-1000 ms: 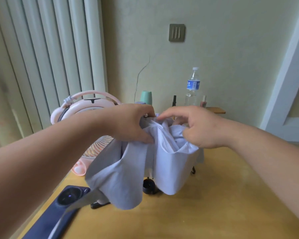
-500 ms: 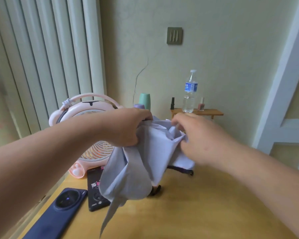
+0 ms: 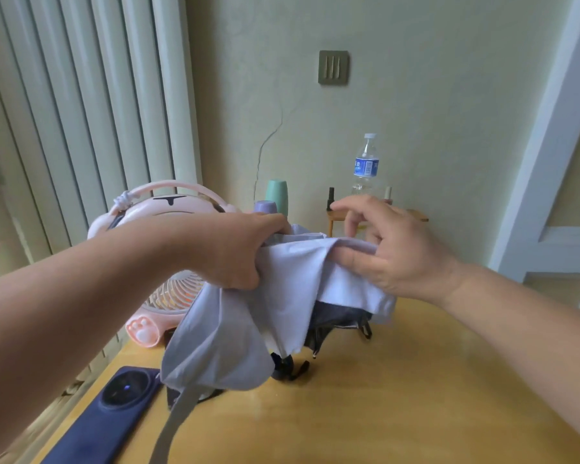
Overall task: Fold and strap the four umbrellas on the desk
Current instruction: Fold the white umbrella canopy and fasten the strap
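A pale lavender umbrella (image 3: pixel 235 336) with a dark lining hangs above the wooden desk (image 3: pixel 382 396), its canopy loose and bunched. My left hand (image 3: pixel 235 252) grips the gathered fabric near the top. My right hand (image 3: pixel 389 249) pinches a fold of the canopy between thumb and palm, its other fingers lifted above the cloth. The umbrella's grey strap (image 3: pixel 173 426) dangles down toward the desk's front. Dark ribs and a black tip (image 3: pixel 283 365) show under the canopy. Other umbrellas are not visible.
A pink cat-shaped desk fan (image 3: pixel 161 249) stands at the left. A dark blue phone (image 3: pixel 114 413) lies at the front left, with another dark device under the fabric. A water bottle (image 3: pixel 365 165), green cup (image 3: pixel 277 195) and small bottles stand by the wall.
My right hand has shifted along the canopy and now pinches a fold on the right side with fingers raised. The fabric has spread wider, and the strap hangs lower.
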`<act>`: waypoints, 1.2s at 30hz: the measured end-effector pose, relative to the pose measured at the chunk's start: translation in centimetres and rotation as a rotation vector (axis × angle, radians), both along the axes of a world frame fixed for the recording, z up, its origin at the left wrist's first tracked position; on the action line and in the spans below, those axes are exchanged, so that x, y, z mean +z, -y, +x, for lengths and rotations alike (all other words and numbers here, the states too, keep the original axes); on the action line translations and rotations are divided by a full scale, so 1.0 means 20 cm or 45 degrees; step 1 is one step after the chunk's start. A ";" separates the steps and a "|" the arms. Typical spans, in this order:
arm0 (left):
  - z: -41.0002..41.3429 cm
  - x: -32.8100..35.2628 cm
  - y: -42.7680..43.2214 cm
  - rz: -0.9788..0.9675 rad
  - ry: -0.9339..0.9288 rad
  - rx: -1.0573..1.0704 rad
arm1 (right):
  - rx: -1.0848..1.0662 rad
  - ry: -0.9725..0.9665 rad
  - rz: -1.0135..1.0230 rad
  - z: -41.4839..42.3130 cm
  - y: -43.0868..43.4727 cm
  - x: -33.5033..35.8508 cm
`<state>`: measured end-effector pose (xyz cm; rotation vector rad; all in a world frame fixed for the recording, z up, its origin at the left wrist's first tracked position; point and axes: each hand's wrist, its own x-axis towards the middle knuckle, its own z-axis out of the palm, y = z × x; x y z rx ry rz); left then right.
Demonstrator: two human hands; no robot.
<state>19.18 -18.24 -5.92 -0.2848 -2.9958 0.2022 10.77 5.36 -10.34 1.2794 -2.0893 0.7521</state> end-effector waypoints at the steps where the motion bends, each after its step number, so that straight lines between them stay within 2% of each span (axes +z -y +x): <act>1: -0.01 -0.01 0.01 0.026 -0.002 -0.005 | 0.042 0.116 -0.005 0.03 -0.01 0.01; 6: -0.04 -0.04 0.06 0.010 -0.028 -0.054 | -0.131 0.252 0.527 0.13 -0.05 0.01; 10: -0.06 -0.04 0.12 -0.142 -0.037 -0.011 | -0.046 0.576 0.656 0.20 -0.14 -0.01; 12: -0.06 -0.03 0.14 -0.192 -0.021 0.008 | -0.106 0.493 0.565 0.18 -0.20 0.01; 17: -0.07 -0.03 0.15 -0.256 -0.007 0.057 | -0.321 0.037 0.307 0.05 -0.35 0.09; 19: -0.07 -0.03 0.15 -0.256 -0.008 0.051 | -0.354 0.008 0.233 0.07 -0.37 0.08; 20: -0.07 -0.03 0.15 -0.239 0.003 0.046 | -0.352 0.086 0.200 0.11 -0.37 0.06; 22: -0.07 -0.03 0.15 -0.207 -0.003 0.024 | -0.351 0.185 0.209 0.22 -0.34 -0.04; 25: -0.07 -0.03 0.13 -0.183 -0.048 0.026 | -0.290 -0.096 0.215 0.45 -0.23 -0.31; 27: -0.07 -0.02 0.10 -0.175 -0.005 0.059 | -0.232 -0.220 0.088 0.58 -0.16 -0.49; 30: -0.07 0.00 0.06 -0.148 0.048 0.085 | -0.214 -0.275 -0.190 0.69 -0.08 -0.67; 32: -0.08 0.01 0.07 -0.064 0.118 0.131 | -0.285 -0.136 -0.273 0.71 -0.05 -0.73; 33: -0.08 0.02 0.07 0.002 0.165 0.159 | -0.340 0.081 -0.275 0.72 -0.04 -0.72; 35: -0.07 0.04 0.06 0.124 0.234 0.189 | -0.265 0.804 -0.419 0.71 0.01 -0.69; 36: -0.06 0.04 0.05 0.158 0.244 0.194 | -0.111 1.134 -0.547 0.68 0.02 -0.70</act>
